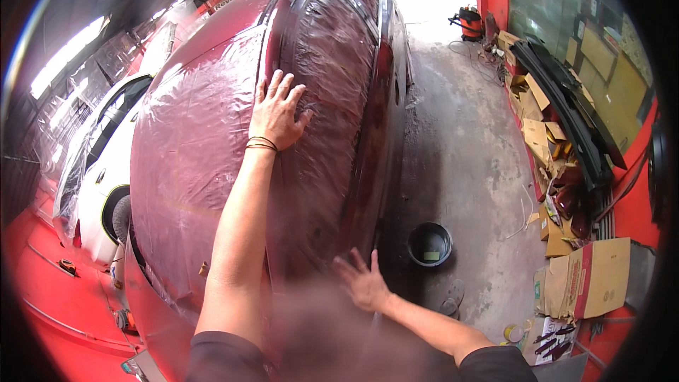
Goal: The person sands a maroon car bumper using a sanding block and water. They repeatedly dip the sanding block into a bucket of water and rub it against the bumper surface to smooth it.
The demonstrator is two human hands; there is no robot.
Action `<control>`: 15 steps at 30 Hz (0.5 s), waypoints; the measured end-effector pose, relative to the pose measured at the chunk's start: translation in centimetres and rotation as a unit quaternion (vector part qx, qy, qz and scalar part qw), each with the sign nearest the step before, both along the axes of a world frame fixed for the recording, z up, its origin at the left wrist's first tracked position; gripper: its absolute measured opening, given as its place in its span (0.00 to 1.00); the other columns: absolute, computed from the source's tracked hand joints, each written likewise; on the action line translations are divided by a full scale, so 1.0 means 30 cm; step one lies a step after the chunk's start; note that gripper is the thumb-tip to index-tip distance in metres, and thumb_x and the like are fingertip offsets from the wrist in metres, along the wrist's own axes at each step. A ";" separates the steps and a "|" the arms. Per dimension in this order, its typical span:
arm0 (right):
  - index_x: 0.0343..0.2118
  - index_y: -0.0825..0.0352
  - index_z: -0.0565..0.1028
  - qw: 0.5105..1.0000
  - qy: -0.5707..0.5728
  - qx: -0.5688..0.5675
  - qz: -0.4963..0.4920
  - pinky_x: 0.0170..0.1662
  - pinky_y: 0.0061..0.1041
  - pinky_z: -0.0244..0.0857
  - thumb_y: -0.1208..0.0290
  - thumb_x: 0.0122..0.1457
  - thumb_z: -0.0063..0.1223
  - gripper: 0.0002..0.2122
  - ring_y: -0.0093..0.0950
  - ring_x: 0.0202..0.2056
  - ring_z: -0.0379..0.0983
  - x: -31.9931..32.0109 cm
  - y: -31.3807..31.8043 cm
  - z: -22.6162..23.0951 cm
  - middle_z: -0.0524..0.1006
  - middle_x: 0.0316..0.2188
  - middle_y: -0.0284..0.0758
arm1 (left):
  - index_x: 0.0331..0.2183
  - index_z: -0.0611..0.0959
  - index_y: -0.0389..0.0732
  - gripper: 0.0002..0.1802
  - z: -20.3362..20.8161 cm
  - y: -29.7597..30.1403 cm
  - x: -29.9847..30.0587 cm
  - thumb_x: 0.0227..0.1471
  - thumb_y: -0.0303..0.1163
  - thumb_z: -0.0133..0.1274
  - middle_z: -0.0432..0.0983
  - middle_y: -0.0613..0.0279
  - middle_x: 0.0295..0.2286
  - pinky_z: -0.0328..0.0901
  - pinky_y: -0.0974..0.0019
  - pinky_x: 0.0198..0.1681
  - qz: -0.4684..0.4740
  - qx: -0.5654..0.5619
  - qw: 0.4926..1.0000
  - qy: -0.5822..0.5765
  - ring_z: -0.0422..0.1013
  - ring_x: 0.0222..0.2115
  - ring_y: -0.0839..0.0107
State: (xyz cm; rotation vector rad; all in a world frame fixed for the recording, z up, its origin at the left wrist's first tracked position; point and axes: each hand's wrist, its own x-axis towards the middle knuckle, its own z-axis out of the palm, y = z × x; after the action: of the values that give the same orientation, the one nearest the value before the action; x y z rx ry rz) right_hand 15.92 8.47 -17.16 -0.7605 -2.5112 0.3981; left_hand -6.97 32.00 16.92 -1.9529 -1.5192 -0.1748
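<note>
A dark red car fills the middle, much of it under thin, wrinkled see-through plastic film. A bare, glossy strip of red bodywork runs lengthwise between the sheets. On this strip, next to the film's edge, my left hand lies with its fingers stretched forward. Dark bands circle that wrist. Lower and to the right, my right hand has its fingers spread beside the car's near side. It is slightly blurred, and whether it touches the body I cannot tell. Neither hand holds anything.
On the concrete floor to the right stands a black bucket with a greenish block inside. Cardboard boxes and long black car parts line the right wall. A white car is on the left, and an orange vacuum stands farther back.
</note>
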 end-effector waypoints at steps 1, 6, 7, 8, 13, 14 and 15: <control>0.73 0.54 0.61 0.999 0.004 0.035 0.004 0.68 0.80 0.34 0.55 0.63 0.54 0.35 0.57 0.76 0.37 0.007 0.012 -0.012 0.53 0.77 0.30 | 0.63 0.76 0.50 0.34 0.002 0.005 -0.002 0.59 0.51 0.61 0.62 0.53 0.68 0.42 0.42 0.75 -0.003 0.002 1.000 0.004 0.49 0.73 0.53; 0.69 0.54 0.68 0.993 0.070 0.001 -0.095 0.71 0.76 0.31 0.72 0.63 0.50 0.28 0.56 0.75 0.45 0.008 0.380 0.109 0.63 0.73 0.30 | 0.62 0.76 0.51 0.34 -0.004 0.012 -0.036 0.58 0.52 0.61 0.63 0.55 0.68 0.46 0.40 0.73 -0.018 0.020 0.999 0.019 0.51 0.73 0.53; 0.69 0.54 0.67 0.987 0.072 0.022 -0.140 0.71 0.74 0.33 0.71 0.66 0.49 0.27 0.54 0.75 0.44 -0.004 0.472 0.121 0.62 0.73 0.30 | 0.62 0.76 0.52 0.34 0.009 0.014 -0.029 0.58 0.53 0.61 0.63 0.56 0.68 0.47 0.39 0.73 -0.023 0.027 0.999 0.029 0.52 0.72 0.52; 0.70 0.55 0.65 0.984 0.086 0.010 -0.155 0.71 0.74 0.36 0.69 0.69 0.48 0.26 0.52 0.76 0.44 -0.008 0.521 0.137 0.62 0.73 0.29 | 0.62 0.76 0.53 0.34 0.009 0.019 -0.029 0.58 0.54 0.61 0.64 0.57 0.67 0.48 0.39 0.72 -0.029 0.029 0.999 0.032 0.53 0.72 0.52; 0.71 0.55 0.65 0.994 0.024 -0.038 -0.102 0.69 0.77 0.39 0.60 0.68 0.54 0.28 0.51 0.76 0.43 0.002 0.170 0.074 0.60 0.74 0.25 | 0.60 0.79 0.47 0.32 0.003 0.060 0.002 0.60 0.53 0.59 0.67 0.51 0.66 0.50 0.43 0.73 -0.036 0.028 0.998 0.036 0.56 0.70 0.49; 0.70 0.52 0.67 0.997 0.031 -0.036 -0.058 0.69 0.78 0.38 0.60 0.67 0.56 0.29 0.50 0.77 0.42 0.019 0.066 0.022 0.61 0.74 0.24 | 0.60 0.78 0.41 0.33 0.029 0.071 0.042 0.60 0.51 0.59 0.66 0.46 0.66 0.50 0.44 0.73 -0.035 0.026 0.999 0.010 0.54 0.70 0.45; 0.70 0.51 0.68 0.998 0.026 -0.032 -0.039 0.69 0.78 0.38 0.60 0.65 0.57 0.29 0.49 0.77 0.42 0.035 0.032 0.010 0.61 0.73 0.24 | 0.59 0.79 0.42 0.33 0.033 0.056 0.040 0.60 0.51 0.59 0.66 0.46 0.66 0.50 0.45 0.74 -0.033 0.017 0.999 0.007 0.54 0.71 0.46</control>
State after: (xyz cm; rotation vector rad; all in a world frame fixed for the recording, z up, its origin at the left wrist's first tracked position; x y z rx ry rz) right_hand 16.96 9.44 -16.86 -0.8591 -2.4229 0.4672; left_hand -5.76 33.68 17.92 -1.9748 -1.4344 -0.2149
